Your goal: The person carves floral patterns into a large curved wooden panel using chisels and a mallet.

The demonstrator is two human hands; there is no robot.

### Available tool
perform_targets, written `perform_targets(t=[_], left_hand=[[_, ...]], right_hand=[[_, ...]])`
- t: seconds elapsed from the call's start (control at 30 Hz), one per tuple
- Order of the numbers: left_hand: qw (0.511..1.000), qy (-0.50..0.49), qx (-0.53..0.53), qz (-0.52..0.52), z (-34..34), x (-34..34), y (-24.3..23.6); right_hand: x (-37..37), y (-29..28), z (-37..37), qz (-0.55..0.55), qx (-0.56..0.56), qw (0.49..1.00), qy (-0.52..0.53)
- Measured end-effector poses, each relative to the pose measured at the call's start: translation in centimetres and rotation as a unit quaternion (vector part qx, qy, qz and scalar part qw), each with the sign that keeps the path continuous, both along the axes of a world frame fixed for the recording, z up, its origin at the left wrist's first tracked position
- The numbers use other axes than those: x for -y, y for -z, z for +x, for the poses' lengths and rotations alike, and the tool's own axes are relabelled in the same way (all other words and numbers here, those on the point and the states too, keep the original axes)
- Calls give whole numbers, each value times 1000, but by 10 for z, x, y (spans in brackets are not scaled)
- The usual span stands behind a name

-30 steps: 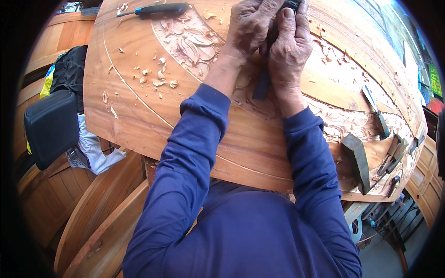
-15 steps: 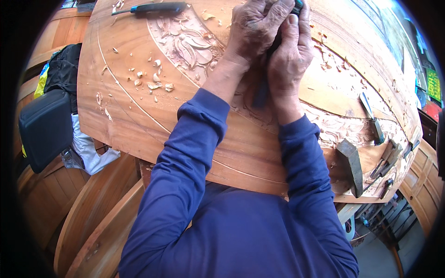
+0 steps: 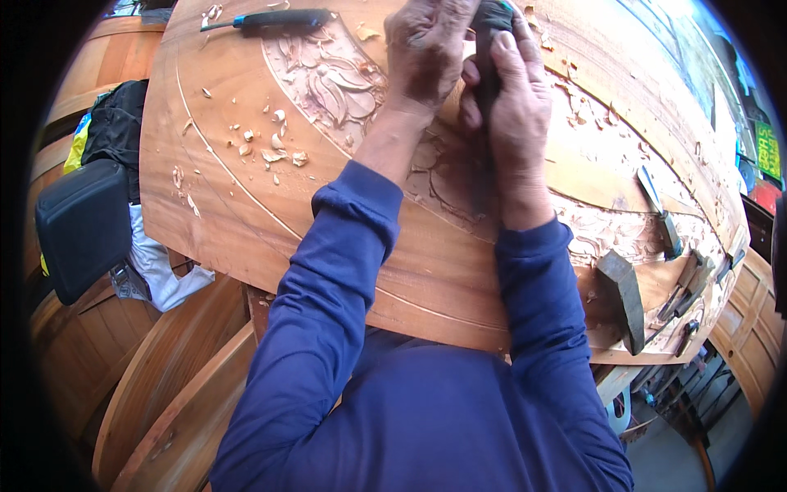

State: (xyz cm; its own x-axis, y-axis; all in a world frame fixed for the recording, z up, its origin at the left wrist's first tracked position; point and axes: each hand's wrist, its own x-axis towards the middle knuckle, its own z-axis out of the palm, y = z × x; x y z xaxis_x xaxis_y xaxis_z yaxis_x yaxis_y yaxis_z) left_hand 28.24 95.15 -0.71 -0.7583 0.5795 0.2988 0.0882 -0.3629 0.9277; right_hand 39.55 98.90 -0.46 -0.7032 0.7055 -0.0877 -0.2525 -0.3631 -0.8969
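Note:
My right hand (image 3: 518, 123) is wrapped around the dark handle of a carving chisel (image 3: 489, 61). Below the grip, a dark shaft or its shadow blurs over the carving. Beside the handle's upper part, my left hand (image 3: 428, 57) is closed with its fingers curled; what it grips is hidden. Both hands are over a wooden panel (image 3: 221, 221) carved with leaves and petals (image 3: 340, 86). Wood shavings (image 3: 279, 152) are scattered left of my left arm.
A blue-black handled tool (image 3: 283, 18) lies at the far left of the panel. Toward the right are another chisel (image 3: 660, 213), a dark angular block (image 3: 620, 299) and several small tools (image 3: 684, 291). A black padded seat (image 3: 82, 230) stands off the left edge, near curved wooden pieces (image 3: 168, 369).
My left hand has shifted left, opening a gap between the hands. My right hand has come slightly nearer, and more of the chisel's dark handle shows.

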Motion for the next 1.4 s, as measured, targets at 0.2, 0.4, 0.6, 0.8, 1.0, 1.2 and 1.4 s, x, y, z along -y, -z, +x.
perform_targets(t=[0.2, 0.4, 0.6, 0.8, 1.0, 1.2, 1.4], left_hand=[[994, 31, 107, -14, -13, 0, 6], [951, 295, 89, 10, -22, -34, -3], [904, 423, 55, 12, -14, -65, -1], [843, 514, 152, -30, -10, -68, 1], [851, 509, 130, -5, -9, -71, 5], [839, 521, 143, 68, -10, -70, 3], [850, 519, 84, 14, -18, -70, -5]], right_hand=[[-38, -3, 14, -28, -68, 995, 65], [-25, -4, 8, 17, -28, 973, 227], [-12, -10, -7, 54, -26, 949, 309], [1, -9, -7, 129, 9, 934, 334], [-10, -10, -8, 114, -23, 930, 349], [-2, -16, -7, 172, -18, 927, 331], [0, -20, -12, 209, 20, 919, 334]])
